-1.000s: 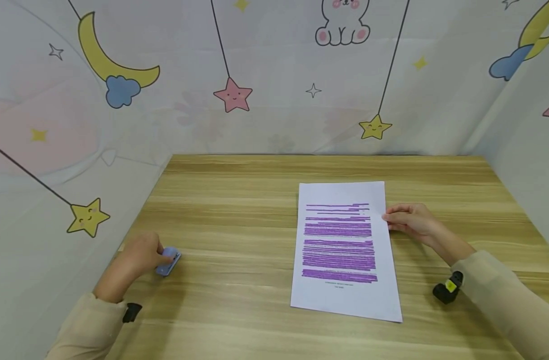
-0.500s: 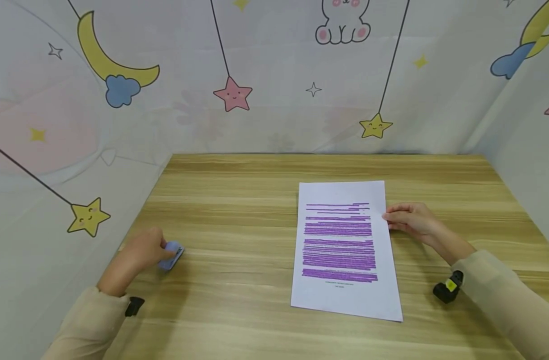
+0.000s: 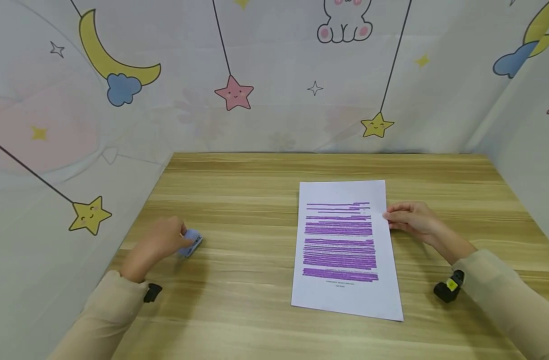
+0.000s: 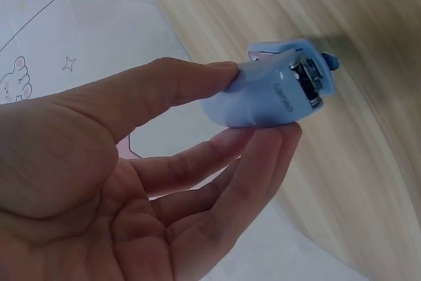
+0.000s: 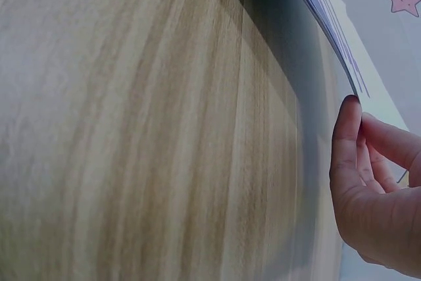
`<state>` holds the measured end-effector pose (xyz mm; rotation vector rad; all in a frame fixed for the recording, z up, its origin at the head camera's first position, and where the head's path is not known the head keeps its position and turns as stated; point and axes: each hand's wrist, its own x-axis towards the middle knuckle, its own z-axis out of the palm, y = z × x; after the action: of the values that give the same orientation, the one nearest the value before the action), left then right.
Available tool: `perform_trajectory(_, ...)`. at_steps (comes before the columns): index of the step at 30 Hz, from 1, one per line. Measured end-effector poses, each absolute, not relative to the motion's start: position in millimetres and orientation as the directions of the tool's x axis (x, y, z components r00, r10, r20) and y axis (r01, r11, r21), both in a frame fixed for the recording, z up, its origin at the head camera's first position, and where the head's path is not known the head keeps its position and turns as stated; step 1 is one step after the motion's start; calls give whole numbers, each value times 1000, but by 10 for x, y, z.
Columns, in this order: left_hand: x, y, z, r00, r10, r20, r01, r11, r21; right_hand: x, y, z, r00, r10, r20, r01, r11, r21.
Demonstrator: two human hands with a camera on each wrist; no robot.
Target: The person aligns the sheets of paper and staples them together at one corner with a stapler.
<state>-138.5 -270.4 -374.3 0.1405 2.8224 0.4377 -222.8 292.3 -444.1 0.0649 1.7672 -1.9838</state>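
My left hand [image 3: 164, 237] is at the left side of the table, pinching a small light-blue stapler [image 3: 192, 243] between thumb and fingers. In the left wrist view the stapler [image 4: 263, 93] shows its metal front end and a blue base, pointing away from the palm. My right hand [image 3: 411, 220] pinches the right edge of a white sheet of paper [image 3: 339, 295] between thumb and fingertips. Purple lines cover most of the printed text. Seen from the right wrist, the paper [image 5: 329, 18] is raised off the table at that edge; whether it is one sheet or several I cannot tell.
The wood-grain table [image 3: 243, 280] stretches between the two hands. A white cloth [image 3: 274, 60] with printed stars and moons hangs behind it and along both sides. Each sleeve carries a small black wrist camera [image 3: 446, 290].
My left hand has moved right and a little farther from me, carrying the stapler off its earlier spot. The right hand and the paper have stayed nearly still.
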Motion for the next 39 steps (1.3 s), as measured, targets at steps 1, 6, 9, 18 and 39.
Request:
perform_trajectory(1,-1400,-2683,-3746,-955,143,-261,56,948,314,-2225,2921,-4437,-884,-316,-343,378,-54,-924)
perform_trajectory(6,-1457,-2576,-3748,-954,154,-258,61,940,335,-2215,2918,-4422,-885,-307,-351,387,-62,-920)
perform_trajectory(9,-1488,-2521,-3742,-955,165,-245,75,938,338,-2215,2922,-4419,-884,-311,-348,385,-64,-921)
perform_trajectory(18,-1614,-2333,-3748,-951,225,-214,158,944,291,-2220,2912,-4408,-880,-321,-350,391,-74,-917)
perform_trajectory(39,-2010,-1779,-3827,-938,309,-158,259,926,274,-2248,2862,-4424,-881,-327,-342,376,-44,-926)
